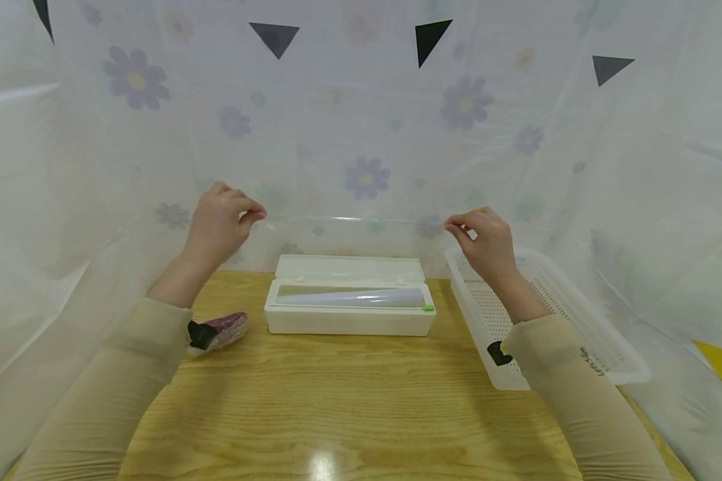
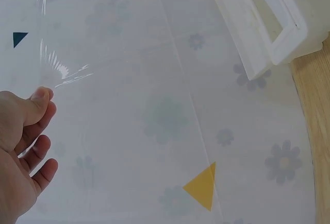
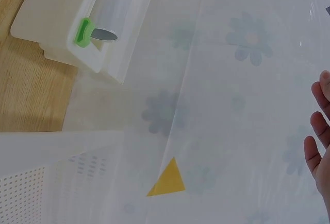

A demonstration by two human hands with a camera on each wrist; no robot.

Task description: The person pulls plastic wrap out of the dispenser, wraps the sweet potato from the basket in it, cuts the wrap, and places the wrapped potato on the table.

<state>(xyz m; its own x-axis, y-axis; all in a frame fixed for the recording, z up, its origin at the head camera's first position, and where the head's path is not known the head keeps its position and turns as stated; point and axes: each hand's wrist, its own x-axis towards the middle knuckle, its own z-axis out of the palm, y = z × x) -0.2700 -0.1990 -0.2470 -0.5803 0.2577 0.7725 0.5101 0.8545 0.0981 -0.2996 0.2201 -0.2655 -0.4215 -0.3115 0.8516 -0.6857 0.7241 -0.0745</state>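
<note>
Fingers (image 1: 257, 212) of the left hand (image 1: 215, 224) pinch against the thumb, gripping one edge of a clear film (image 1: 346, 218), up above the left end of the white box (image 1: 349, 322). And over beyond the box's right end, up high, the right hand (image 1: 486, 244) matches it, thumb and fingertips closed on the film's other side! Between them the film runs across above the box, its top edge glinting, creases fanning out near the left thumb; its lower extent is too clear to make out.

Down on the surface (image 1: 337, 394), the box sits with its lid (image 1: 349, 268) tipped open at the back, a pale shiny roll (image 1: 361, 298) lying inside and a green piece (image 1: 428, 308) at the right end. Left of the box, a purple item (image 1: 231, 325) in clear wrapping lies partly behind the left sleeve (image 1: 138, 361). Right of the box stands a white perforated basket (image 1: 604, 327), the right arm passing over it. Behind the box, a flower-printed sheet (image 1: 367, 120) hangs with triangular patches (image 1: 275, 38) on it.
</note>
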